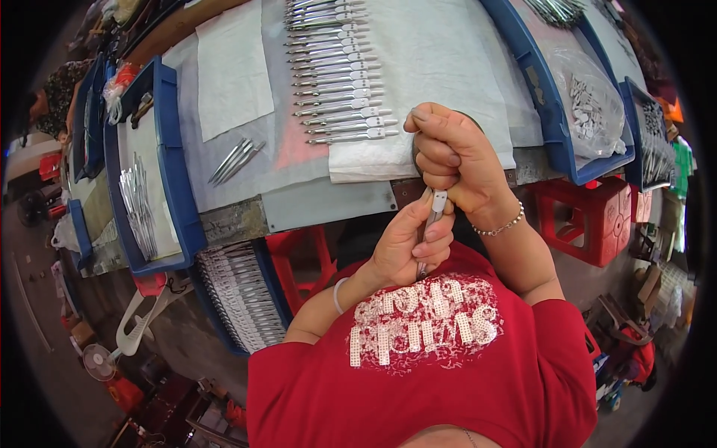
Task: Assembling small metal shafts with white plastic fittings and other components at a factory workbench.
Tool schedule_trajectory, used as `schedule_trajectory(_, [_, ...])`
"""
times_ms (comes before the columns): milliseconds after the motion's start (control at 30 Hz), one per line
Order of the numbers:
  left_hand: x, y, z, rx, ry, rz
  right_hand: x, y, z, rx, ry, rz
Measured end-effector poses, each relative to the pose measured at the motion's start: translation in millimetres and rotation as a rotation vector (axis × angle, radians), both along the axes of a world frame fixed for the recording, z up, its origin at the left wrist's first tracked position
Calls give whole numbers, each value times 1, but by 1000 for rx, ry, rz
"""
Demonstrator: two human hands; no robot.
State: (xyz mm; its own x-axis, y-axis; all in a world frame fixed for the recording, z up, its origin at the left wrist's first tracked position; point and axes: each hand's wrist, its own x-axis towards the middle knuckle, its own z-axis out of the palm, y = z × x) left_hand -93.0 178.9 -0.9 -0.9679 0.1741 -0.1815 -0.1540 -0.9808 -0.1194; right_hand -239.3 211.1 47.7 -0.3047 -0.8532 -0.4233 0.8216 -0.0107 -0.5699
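Left hand [409, 240]: grasping slim silver metal tool [432, 224] at mid-shaft
Right hand [452, 158]: clenched on tool's top end
Handling: likely light, stiff, slippery; grip the shaft

Bare cloth [448, 52] right of the tool row [336, 82] gives passage; blue trays [541, 97] flank both sides.

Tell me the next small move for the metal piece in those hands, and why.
Probably lay the metal piece, now pinched between the left hand and right hand, at the near end of the row of finished pieces on the white cloth; the row ends just ahead.
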Motion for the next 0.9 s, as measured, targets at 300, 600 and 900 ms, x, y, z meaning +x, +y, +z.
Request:
schedule_trajectory(300, [-2, -4, -1, 44, -28, 10, -3, -2, -6, 19, 10, 19])
schedule_trajectory(600, [4, -24, -4, -5, -31, 96, -47, 34, -15, 272, 1339, -3])
schedule_trajectory(900, [4, -25, -4, -82, -94, 121, -51, 37, -26, 304, 2118, 453])
